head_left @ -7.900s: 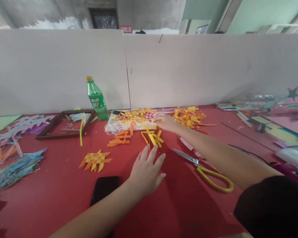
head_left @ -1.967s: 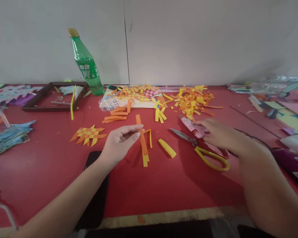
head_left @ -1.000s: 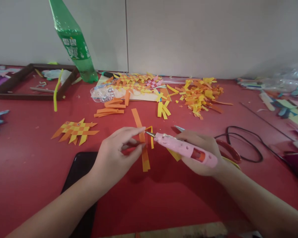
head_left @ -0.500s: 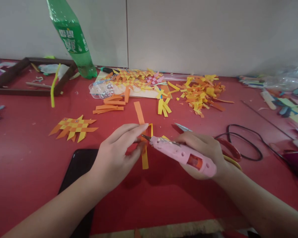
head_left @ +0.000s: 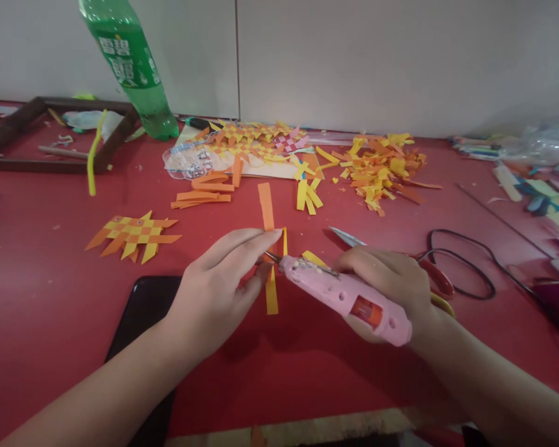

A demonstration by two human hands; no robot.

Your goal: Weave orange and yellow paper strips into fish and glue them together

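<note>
My left hand point(head_left: 228, 279) pinches crossed paper strips, an orange strip point(head_left: 266, 206) sticking out above the fingers and a yellow strip point(head_left: 271, 297) below them. A narrow folded yellow piece rises beside the fingertips. In my right hand point(head_left: 386, 285) is a pink glue gun point(head_left: 345, 298), its dark metal tip pointing left at the strips, between my left thumb and fingers. Whether the tip touches the paper I cannot tell. Under and behind my right hand lie scissors point(head_left: 347, 237) with red and yellow handles. A woven orange and yellow paper fish point(head_left: 133, 236) lies to the left.
A black phone point(head_left: 142, 316) lies under my left forearm. Farther back are a green bottle point(head_left: 135, 74), a dark frame point(head_left: 32, 164), stacked orange strips point(head_left: 202, 197), several woven fish point(head_left: 251, 138) and a pile of paper scraps point(head_left: 384, 171). A black cord point(head_left: 466, 295) loops at right.
The glue gun has tilted a little, its back end lower and farther right. The orange strip's upper end has swung slightly right. My left hand keeps its pinch; the whole view has shifted slightly.
</note>
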